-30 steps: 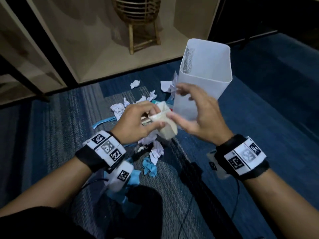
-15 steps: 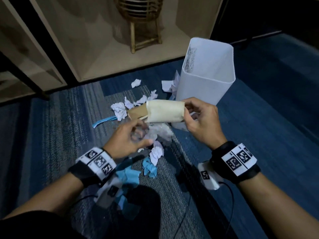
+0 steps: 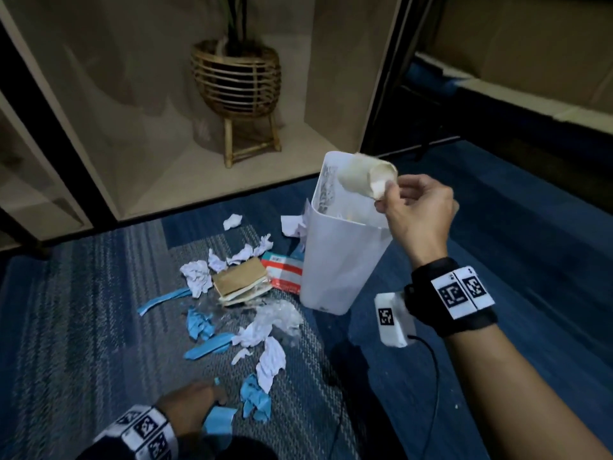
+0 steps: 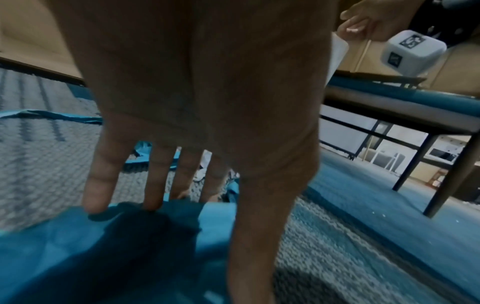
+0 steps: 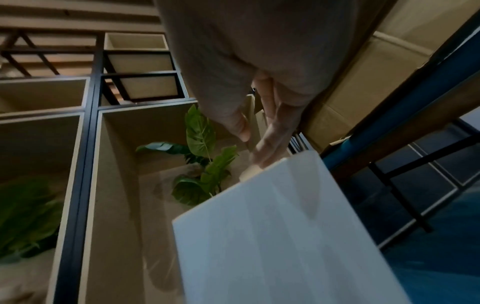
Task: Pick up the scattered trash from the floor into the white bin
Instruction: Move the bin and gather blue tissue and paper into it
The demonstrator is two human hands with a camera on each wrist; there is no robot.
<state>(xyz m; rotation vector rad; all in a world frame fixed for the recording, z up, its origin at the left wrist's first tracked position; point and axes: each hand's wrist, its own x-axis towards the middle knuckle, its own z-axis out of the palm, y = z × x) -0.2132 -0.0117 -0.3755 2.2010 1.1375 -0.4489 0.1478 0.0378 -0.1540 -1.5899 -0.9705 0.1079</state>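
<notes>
My right hand (image 3: 386,197) pinches a crumpled cream paper cup (image 3: 365,177) by its edge, holding it over the open mouth of the white bin (image 3: 345,260). In the right wrist view the fingertips (image 5: 262,148) sit just above the bin wall (image 5: 285,226). My left hand (image 3: 195,403) is low at the bottom of the head view. Its straight fingers (image 4: 96,195) touch a blue paper scrap (image 4: 103,236) on the carpet. Left of the bin lie crumpled white paper (image 3: 197,277), a flattened brown carton (image 3: 240,282), a red-and-white packet (image 3: 285,272), clear plastic (image 3: 278,315) and blue scraps (image 3: 199,323).
A wicker plant stand (image 3: 237,84) fills a beige shelf alcove behind the trash. A black cable (image 3: 428,360) runs over the blue carpet by my right arm. Dark table legs (image 4: 413,164) stand off to the right.
My right hand took the cream cup from the left and lifted it up over the bin. My left hand dropped to the floor onto the blue scrap.
</notes>
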